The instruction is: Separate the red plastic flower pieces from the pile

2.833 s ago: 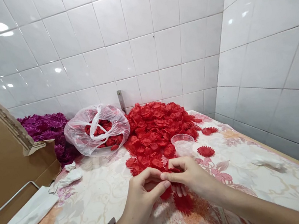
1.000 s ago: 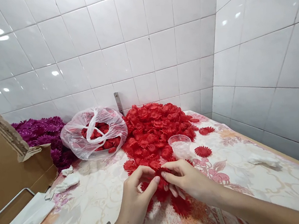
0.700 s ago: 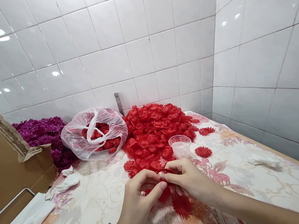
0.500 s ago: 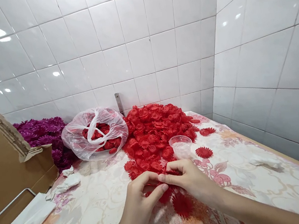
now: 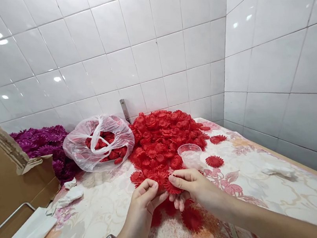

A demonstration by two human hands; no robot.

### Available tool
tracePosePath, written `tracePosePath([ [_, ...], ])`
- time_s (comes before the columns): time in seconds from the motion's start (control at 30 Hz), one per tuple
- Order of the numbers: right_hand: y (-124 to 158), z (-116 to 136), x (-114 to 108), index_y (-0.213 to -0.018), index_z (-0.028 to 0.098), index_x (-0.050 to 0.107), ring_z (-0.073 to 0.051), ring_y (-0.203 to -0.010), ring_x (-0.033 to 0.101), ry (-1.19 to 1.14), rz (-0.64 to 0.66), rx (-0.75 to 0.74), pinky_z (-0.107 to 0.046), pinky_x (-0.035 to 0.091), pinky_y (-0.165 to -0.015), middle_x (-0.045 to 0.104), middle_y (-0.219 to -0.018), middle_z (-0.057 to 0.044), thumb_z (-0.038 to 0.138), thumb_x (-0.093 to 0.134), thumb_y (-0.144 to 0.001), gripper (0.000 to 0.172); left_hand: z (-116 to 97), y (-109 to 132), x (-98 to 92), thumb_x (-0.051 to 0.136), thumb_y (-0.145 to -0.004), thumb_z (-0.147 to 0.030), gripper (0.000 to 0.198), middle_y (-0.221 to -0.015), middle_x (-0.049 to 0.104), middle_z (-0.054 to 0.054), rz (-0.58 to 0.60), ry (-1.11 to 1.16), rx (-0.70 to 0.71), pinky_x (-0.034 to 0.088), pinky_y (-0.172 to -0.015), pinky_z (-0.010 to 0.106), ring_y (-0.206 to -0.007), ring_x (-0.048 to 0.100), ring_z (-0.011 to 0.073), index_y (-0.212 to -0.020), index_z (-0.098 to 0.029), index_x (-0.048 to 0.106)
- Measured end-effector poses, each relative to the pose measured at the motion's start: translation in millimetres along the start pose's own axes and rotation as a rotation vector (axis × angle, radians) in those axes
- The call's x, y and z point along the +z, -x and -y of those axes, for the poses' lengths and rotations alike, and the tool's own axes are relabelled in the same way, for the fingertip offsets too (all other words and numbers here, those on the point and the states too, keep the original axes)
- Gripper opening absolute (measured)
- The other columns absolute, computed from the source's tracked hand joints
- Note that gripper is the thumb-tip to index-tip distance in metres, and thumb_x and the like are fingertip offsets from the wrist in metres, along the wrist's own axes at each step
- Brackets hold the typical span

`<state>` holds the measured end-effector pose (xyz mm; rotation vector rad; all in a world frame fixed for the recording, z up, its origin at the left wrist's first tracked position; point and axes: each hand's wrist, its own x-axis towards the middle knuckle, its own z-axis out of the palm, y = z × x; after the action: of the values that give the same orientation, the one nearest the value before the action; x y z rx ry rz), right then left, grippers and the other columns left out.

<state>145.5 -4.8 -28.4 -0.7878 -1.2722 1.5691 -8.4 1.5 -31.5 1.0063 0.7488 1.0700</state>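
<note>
Just in front of the red heap, my right hand (image 5: 201, 188) pinches a red artificial flower (image 5: 173, 187) between thumb and forefinger, its other fingers curled below. Close by on the left is my left hand (image 5: 140, 207), its thumb pressed against the forefinger. Whatever may be in that pinch is hidden, and its lower fingers reach towards the flower's edge. Loose red flowers lie under the hands, one (image 5: 192, 219) spread on the cloth. A clear plastic cup (image 5: 190, 155) with whitish contents stands just beyond my right hand.
A large heap of red flowers (image 5: 163, 134) lies against the tiled wall. Left of it are a tied plastic bag (image 5: 73, 149) of red pieces, purple flowers (image 5: 40, 138) and a cardboard box (image 5: 5, 169). Crumpled tissue (image 5: 281, 172) rests on the floral tablecloth (image 5: 100, 207) at right.
My hands have drawn slightly apart from their tight meeting. The red flower now shows in my right hand, and my left thumb has lifted back onto its forefinger.
</note>
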Motion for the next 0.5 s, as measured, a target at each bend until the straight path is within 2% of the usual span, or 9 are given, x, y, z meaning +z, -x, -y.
tracePosePath([
  [0.1, -0.4, 3.2, -2.3, -0.064, 0.014, 0.053, -0.009, -0.049, 0.055, -0.07, -0.061, -0.031, -0.022, 0.045, -0.05, 0.057, -0.056, 0.0, 0.052, 0.062, -0.069, 0.039, -4.0, -2.0, -0.8, 0.067, -0.066, -0.025, 0.022, -0.072, 0.064, 0.002, -0.079, 0.076, 0.005, 0.05, -0.081, 0.03, -0.074, 0.065, 0.0158, -0.063, -0.017, 0.046],
  [0.17, -1.0, 4.5, -4.1, -0.064, 0.015, 0.051, -0.009, -0.051, 0.055, -0.079, -0.115, -0.035, -0.022, 0.046, -0.053, 0.057, -0.059, 0.001, 0.049, 0.062, -0.07, 0.036, -7.5, -3.0, -0.5, 0.068, -0.065, -0.027, 0.025, -0.076, 0.065, 0.004, -0.124, 0.042, 0.037, 0.05, -0.082, 0.031, -0.081, 0.066, 0.0184, -0.064, -0.018, 0.045],
  [0.23, -1.4, 4.5, -4.9, -0.066, 0.016, 0.05, -0.008, -0.05, 0.053, -0.045, -0.147, -0.006, -0.022, 0.044, -0.05, 0.056, -0.06, 0.001, 0.046, 0.061, -0.072, 0.033, -9.6, -3.4, -0.5, 0.068, -0.065, -0.03, 0.025, -0.076, 0.064, 0.003, -0.163, -0.102, 0.123, 0.051, -0.078, 0.032, -0.079, 0.065, 0.0187, -0.068, -0.017, 0.046],
  [0.33, -1.0, 3.8, -4.1, -0.068, 0.016, 0.049, -0.008, -0.05, 0.051, 0.006, -0.166, 0.05, -0.021, 0.042, -0.048, 0.053, -0.059, 0.003, 0.037, 0.06, -0.072, 0.024, -9.3, -3.1, -3.3, 0.066, -0.065, -0.028, 0.021, -0.08, 0.06, 0.001, -0.27, -0.411, 0.339, 0.049, -0.075, 0.031, -0.082, 0.061, 0.0182, -0.074, -0.018, 0.051],
  [0.4, -0.4, 4.0, -3.1, -0.067, 0.017, 0.048, -0.008, -0.051, 0.05, 0.018, -0.168, 0.069, -0.021, 0.042, -0.047, 0.052, -0.059, 0.003, 0.031, 0.059, -0.071, 0.019, -8.4, -2.8, -6.6, 0.063, -0.066, -0.024, 0.014, -0.09, 0.059, 0.003, -0.325, -0.604, 0.463, 0.046, -0.08, 0.034, -0.092, 0.057, 0.0203, -0.075, -0.019, 0.054],
  [0.5, 0.3, 5.6, -1.9, -0.068, 0.017, 0.048, -0.009, -0.051, 0.051, 0.036, -0.152, 0.096, -0.021, 0.041, -0.046, 0.054, -0.06, 0.001, 0.028, 0.055, -0.07, 0.013, -8.6, -1.8, -9.9, 0.06, -0.068, -0.021, 0.007, -0.105, 0.057, 0.006, -0.334, -0.829, 0.565, 0.037, -0.092, 0.039, -0.106, 0.05, 0.0238, -0.075, -0.02, 0.059],
])
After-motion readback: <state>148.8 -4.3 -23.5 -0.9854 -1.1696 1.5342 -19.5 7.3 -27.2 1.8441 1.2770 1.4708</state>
